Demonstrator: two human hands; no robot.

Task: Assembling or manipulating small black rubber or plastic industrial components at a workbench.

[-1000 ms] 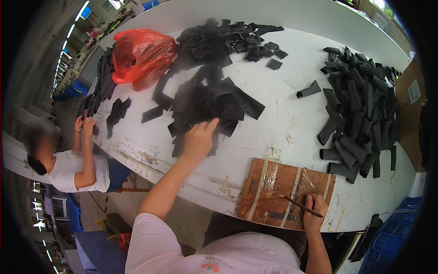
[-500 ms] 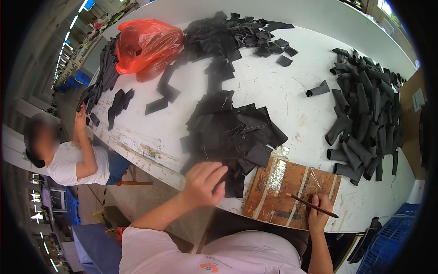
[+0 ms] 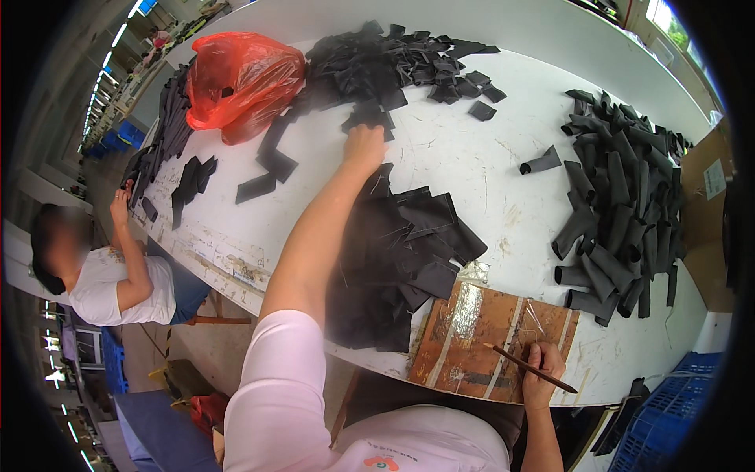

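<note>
My left hand (image 3: 366, 148) is stretched far over the table, at the black fabric pieces (image 3: 363, 112) in the back middle. Its fingertips are hidden, so whether it grips a piece does not show. Nearer me, under and beside my left forearm, spreads a loose heap of flat black fabric pieces (image 3: 421, 228). My right hand (image 3: 544, 371) is closed round a thin brown stick (image 3: 510, 357) with a paler, pointed tip. That hand rests at the right side of a worn brown board (image 3: 450, 346), which has clear tape strips across it.
Rolled black fabric tubes (image 3: 617, 189) are piled at the right, beside a cardboard box (image 3: 708, 212). A red plastic bag (image 3: 244, 82) stands at the back left. A co-worker (image 3: 118, 275) sits at the left edge. A blue crate (image 3: 668, 417) is at the lower right.
My left hand has moved from the near edge of the heap far forward to the fabric at the back middle. My right hand still holds the stick at the board.
</note>
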